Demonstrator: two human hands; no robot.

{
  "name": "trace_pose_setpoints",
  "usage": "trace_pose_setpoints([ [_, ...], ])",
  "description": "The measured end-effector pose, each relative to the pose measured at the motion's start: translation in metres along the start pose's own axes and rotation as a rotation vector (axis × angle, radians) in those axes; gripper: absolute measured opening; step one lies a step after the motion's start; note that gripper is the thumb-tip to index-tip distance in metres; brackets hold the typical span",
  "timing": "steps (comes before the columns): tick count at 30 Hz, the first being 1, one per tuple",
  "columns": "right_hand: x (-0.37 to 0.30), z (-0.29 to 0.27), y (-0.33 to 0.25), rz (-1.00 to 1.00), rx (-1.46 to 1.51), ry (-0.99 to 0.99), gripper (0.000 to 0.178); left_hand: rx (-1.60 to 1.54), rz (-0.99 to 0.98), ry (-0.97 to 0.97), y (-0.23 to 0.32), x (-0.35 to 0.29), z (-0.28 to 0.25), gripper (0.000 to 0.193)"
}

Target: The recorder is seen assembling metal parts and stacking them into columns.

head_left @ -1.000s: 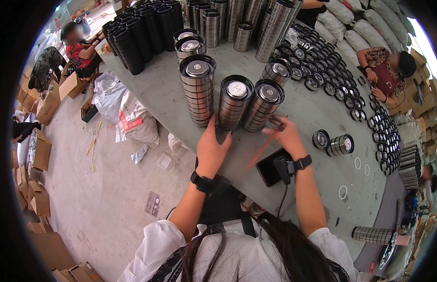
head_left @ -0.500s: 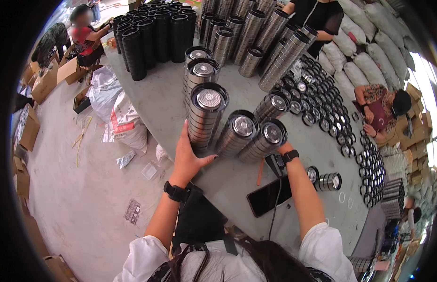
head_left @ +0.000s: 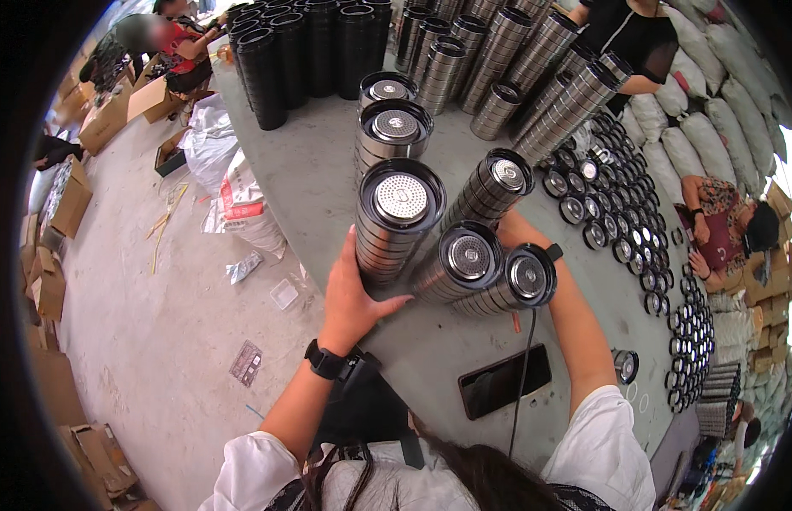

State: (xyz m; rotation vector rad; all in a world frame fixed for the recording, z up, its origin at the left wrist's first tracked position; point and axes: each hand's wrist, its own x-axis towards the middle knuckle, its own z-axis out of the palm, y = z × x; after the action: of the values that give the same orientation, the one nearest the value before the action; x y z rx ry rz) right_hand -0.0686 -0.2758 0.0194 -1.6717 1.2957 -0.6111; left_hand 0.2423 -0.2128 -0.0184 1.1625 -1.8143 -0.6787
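Note:
My left hand (head_left: 348,294) lies along the near left side of a tall stack of steel rings with a black-rimmed, perforated disc on top (head_left: 401,198). Its thumb is stretched out to the right, away from the fingers, and it seems to touch the stack. My right hand (head_left: 517,228) reaches behind two shorter stacks, one with its top facing me (head_left: 470,257) and one tilted to the right (head_left: 527,278). It is by the side of a third leaning stack (head_left: 494,189); its fingers are hidden. Two more capped stacks (head_left: 394,128) stand in line beyond my left hand.
Black cylinders (head_left: 281,72) and tall steel stacks (head_left: 498,60) crowd the table's far side. Black-rimmed lids (head_left: 617,204) cover its right. A phone (head_left: 505,381) and cable (head_left: 524,366) lie near me. Co-workers (head_left: 726,223) are around the table; sacks (head_left: 234,192) stand on the floor left.
My right hand has moved farther away, behind the shorter stacks, beside the leaning stack. My left hand stays at the tall stack. The whole view has shifted a little.

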Motion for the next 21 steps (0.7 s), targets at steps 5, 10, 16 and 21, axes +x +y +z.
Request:
trace_pose_setpoints([
  [5, 0.029, -0.006, 0.015, -0.182, -0.208, -0.047, 0.069, 0.069, -0.035, -0.027, 0.005, 0.000, 0.001, 0.123],
  [10, 0.061, 0.003, -0.001, -0.026, -0.190, -0.215, 0.068, 0.108, -0.128, -0.066, 0.001, -0.011, -0.012, 0.123],
  [16, 0.067, -0.002, 0.014, -0.196, -0.016, -0.177, 0.088, 0.038, -0.030, -0.049, 0.011, -0.003, 0.006, 0.116],
  [21, 0.073, 0.017, -0.013, -0.203, -0.039, -0.221, 0.079, 0.052, 0.024, 0.035, 0.016, -0.007, -0.003, 0.113],
])
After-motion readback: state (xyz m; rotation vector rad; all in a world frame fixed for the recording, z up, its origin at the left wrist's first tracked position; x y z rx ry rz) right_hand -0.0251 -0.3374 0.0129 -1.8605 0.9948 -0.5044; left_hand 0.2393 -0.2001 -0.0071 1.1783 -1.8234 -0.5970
